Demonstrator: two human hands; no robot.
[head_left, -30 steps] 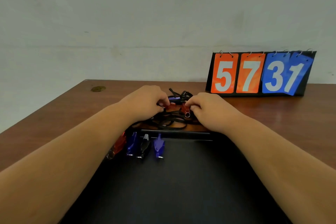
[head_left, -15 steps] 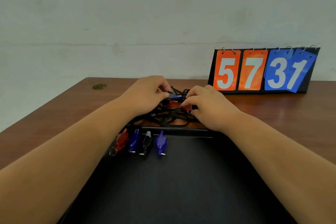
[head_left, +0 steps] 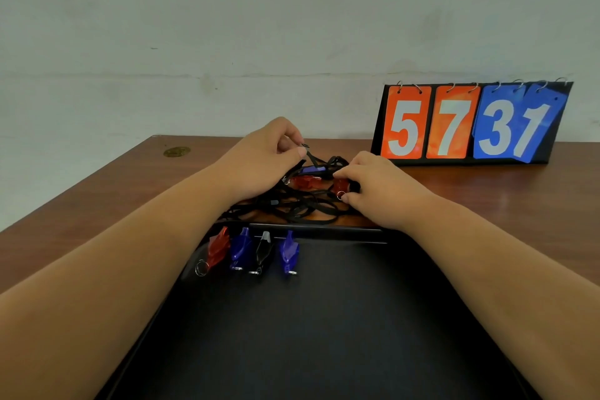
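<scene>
A tangle of black lanyard cords [head_left: 302,208] lies on the wooden table just beyond a black tray [head_left: 324,318]. Red whistles [head_left: 306,181] and a blue whistle [head_left: 313,169] sit in the tangle. My left hand [head_left: 263,162] pinches a black cord end [head_left: 308,153] and holds it lifted above the pile. My right hand [head_left: 380,187] grips a red whistle [head_left: 341,187] with a small metal ring. Along the tray's far edge lie a red whistle [head_left: 218,247], a blue one [head_left: 241,248], a black one [head_left: 263,252] and another blue one [head_left: 289,252].
A flip scoreboard [head_left: 470,122] reading 5 7 3 1 stands at the back right of the table [head_left: 113,191]. A small brass disc [head_left: 177,151] sits at the back left corner. A plain wall rises behind the table.
My left hand has risen from the pile, pulling a black cord end upward. My right hand stays on the red whistle, shifted slightly right.
</scene>
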